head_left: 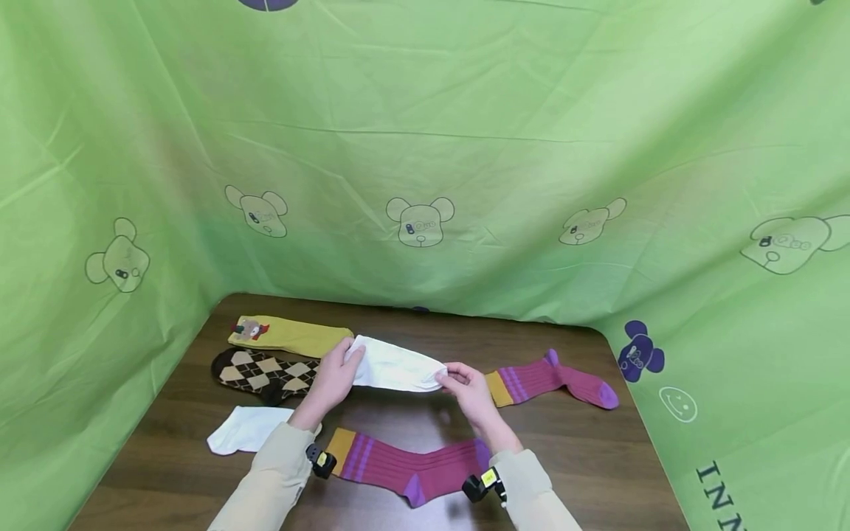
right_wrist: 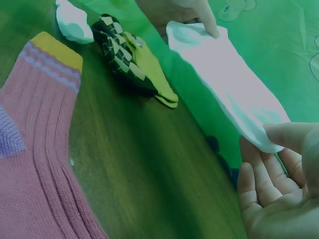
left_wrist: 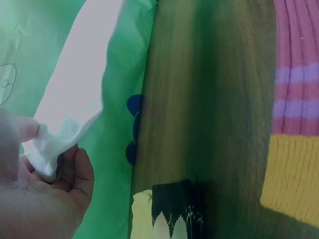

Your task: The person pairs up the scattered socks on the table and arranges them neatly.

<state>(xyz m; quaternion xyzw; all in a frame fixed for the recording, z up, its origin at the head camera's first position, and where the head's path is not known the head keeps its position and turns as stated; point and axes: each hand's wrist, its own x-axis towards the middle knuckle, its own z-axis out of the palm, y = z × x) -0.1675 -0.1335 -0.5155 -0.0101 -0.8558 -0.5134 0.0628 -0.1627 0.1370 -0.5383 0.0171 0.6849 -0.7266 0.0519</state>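
Observation:
A white sock (head_left: 397, 365) is stretched out above the table between my two hands. My left hand (head_left: 337, 375) pinches its cuff end, thumb on top and fingers beneath. At the other end, the toe is pinched between thumb and fingers of my right hand (head_left: 468, 392). Below them lies a magenta sock (head_left: 418, 464) with a mustard cuff and purple stripes. A second white sock (head_left: 249, 429) rests on the table left of my left forearm.
A yellow sock (head_left: 299, 335) with an animal face lies at the back left, beside a black and beige argyle sock (head_left: 255, 374). Another magenta sock (head_left: 531, 381) lies right of my right hand. Green cloth (head_left: 425, 147) surrounds the wooden table (head_left: 571, 464) at the back and sides.

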